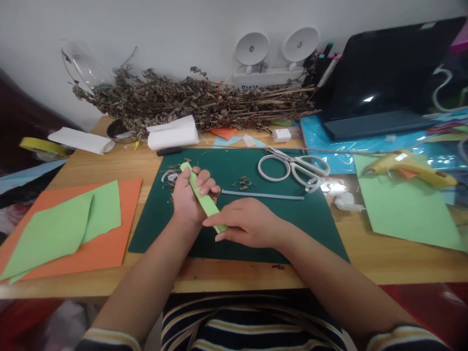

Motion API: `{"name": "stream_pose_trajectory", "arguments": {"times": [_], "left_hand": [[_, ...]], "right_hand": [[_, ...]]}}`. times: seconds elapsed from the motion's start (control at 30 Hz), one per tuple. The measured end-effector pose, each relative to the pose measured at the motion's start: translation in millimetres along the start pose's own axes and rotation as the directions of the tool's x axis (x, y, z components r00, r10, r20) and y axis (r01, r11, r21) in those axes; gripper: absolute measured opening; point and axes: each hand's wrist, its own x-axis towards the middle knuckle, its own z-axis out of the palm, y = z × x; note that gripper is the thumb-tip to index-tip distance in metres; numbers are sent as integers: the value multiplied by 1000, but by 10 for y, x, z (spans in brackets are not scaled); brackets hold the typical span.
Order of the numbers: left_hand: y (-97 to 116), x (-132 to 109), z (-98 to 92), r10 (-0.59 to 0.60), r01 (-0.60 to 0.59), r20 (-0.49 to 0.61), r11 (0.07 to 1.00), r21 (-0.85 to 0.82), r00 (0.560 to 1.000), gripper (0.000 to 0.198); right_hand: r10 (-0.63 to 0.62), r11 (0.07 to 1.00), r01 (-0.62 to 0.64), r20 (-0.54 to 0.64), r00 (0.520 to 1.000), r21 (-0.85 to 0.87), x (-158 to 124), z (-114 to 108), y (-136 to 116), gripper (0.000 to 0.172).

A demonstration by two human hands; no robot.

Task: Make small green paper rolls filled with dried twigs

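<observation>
A narrow folded strip of light green paper [204, 200] slants between my two hands above the dark green cutting mat [256, 248]. Around its upper part wrap the fingers of my left hand [190, 195], the strip's far end sticking out past the thumb. My right hand [248, 222] pinches the near end between thumb and fingers. Just beyond the right hand lies a translucent glue stick [262, 195] on the mat. Scissors with pale handles [307, 168] and a roll of white tape [274, 168] rest at the mat's upper right.
Left on the table are green sheets [54, 229] over an orange sheet [120, 219]. At right a yellow glue gun [413, 168] lies on a green sheet [405, 209]. A bundle of dried plants [183, 102] spans the back, beside a dark tablet [391, 73].
</observation>
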Motion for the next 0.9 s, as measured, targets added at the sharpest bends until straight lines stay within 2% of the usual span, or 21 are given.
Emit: {"name": "stream_pose_trajectory", "arguments": {"times": [0.13, 0.33, 0.43, 0.53, 0.77, 0.9], "left_hand": [[7, -2, -21, 41, -41, 70, 999, -3, 997, 34], [-14, 5, -40, 52, -60, 88, 994, 88, 995, 34], [-37, -4, -26, 69, -82, 106, 989, 121, 992, 35], [-73, -16, -12, 64, -88, 137, 980, 178, 988, 37], [-117, 34, -86, 93, -206, 283, 893, 400, 955, 44], [-95, 27, -138, 88, -293, 394, 815, 500, 915, 45]], "right_hand": [[-41, 999, 42, -61, 997, 6, -3, 82, 44, 24], [-92, 995, 88, -99, 991, -50, 4, 138, 68, 29], [-137, 986, 128, -87, 987, -106, 4, 155, 95, 29], [-193, 968, 167, -128, 973, -187, 2, 163, 115, 28], [-286, 938, 193, -329, 900, -288, 3, 94, 132, 19], [-309, 912, 175, -340, 888, -372, 1, 64, 170, 18]]}}
